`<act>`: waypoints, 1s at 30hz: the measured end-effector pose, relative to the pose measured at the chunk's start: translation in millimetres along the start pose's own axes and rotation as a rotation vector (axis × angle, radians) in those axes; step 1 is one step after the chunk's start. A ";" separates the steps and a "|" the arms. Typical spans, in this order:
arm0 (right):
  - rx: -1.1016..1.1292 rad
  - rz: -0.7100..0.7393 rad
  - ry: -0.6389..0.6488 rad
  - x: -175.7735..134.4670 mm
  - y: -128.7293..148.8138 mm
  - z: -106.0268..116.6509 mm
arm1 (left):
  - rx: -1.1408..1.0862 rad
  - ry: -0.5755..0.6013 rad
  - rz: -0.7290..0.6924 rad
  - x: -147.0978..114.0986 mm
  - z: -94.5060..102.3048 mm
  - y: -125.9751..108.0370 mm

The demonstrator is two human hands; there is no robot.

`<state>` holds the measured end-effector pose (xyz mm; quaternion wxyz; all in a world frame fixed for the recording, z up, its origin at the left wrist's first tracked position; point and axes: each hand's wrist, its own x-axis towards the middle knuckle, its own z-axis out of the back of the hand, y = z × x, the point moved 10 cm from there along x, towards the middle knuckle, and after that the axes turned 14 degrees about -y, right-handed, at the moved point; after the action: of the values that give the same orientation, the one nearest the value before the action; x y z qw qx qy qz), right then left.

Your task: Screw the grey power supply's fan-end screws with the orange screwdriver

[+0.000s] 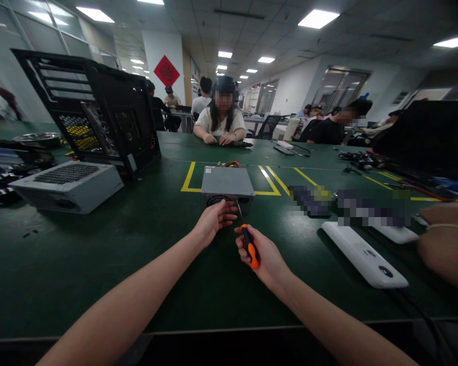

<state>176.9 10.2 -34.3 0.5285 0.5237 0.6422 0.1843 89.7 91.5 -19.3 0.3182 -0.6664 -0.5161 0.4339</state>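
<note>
A grey computer power supply unit (228, 179) sits on the green table inside yellow tape marks, its fan grille and socket side facing me. My right hand (265, 251) is wrapped round the orange and black handle of a screwdriver (251, 246). The screwdriver's thin shaft points up and away, its tip at the front face of the unit; whether it touches a screw cannot be made out. My left hand (217, 219) is by that same face, fingers apart and slightly curled, with nothing visible in it.
At left, a black computer case (110, 101) stands near a second power supply (70, 185). A white power bank-like device (362, 254) lies at right, near another person's arm (448, 239). Across the table sits a person (221, 119). Cables (361, 160) lie at the far right.
</note>
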 end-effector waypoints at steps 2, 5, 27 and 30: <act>0.021 -0.007 -0.031 0.6 1.1 2.9 | 0.009 -0.023 -0.024 2.5 3.4 -0.1; 0.030 0.006 -0.054 0.9 2.9 5.6 | 0.021 -0.054 -0.051 3.5 6.6 -1.6; 0.001 0.118 -0.155 -2.3 12.9 18.6 | 0.088 -0.080 -0.119 1.2 6.3 -7.3; 0.003 0.126 -0.162 -2.4 14.5 18.7 | 0.095 -0.066 -0.110 1.0 4.4 -5.2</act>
<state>199.9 7.8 -28.7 0.5655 0.5770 0.5633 0.1733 83.7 93.7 -16.9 0.3555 -0.6065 -0.5409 0.4617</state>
